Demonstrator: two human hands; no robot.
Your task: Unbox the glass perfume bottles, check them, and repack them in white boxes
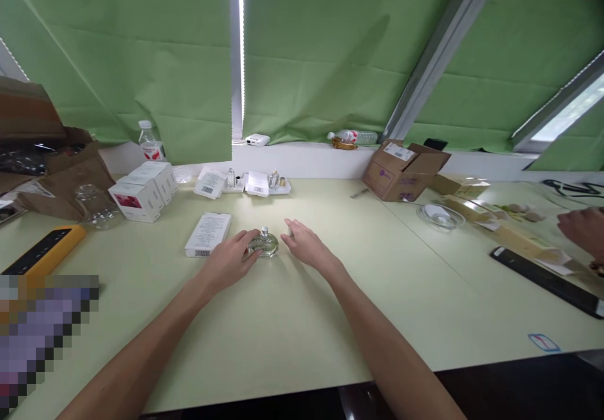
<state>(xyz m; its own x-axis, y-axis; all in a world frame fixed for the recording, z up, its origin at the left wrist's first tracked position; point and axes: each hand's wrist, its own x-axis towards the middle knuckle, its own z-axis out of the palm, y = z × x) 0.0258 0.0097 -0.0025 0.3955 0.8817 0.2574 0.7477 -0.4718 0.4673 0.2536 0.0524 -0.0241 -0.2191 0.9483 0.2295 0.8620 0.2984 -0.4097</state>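
A clear, flat glass perfume bottle [268,244] stands on the table in front of me, its small top pointing up. My left hand [231,259] grips its left side, thumb at the near face and fingers behind. Just right of the bottle and apart from it is my right hand [304,244], its fingers loosely stretched forward; whether anything small sits under them I cannot make out. A white printed box [208,234] with a barcode lies flat, left of the bottle.
Towards the back are white boxes [141,196], small bottles in white trays [282,187] and a cardboard carton [394,171]. At left lie a yellow-black device [44,253] and a clear jar [99,209]. Another person's hand [582,228] shows at far right, near a black bar [547,278].
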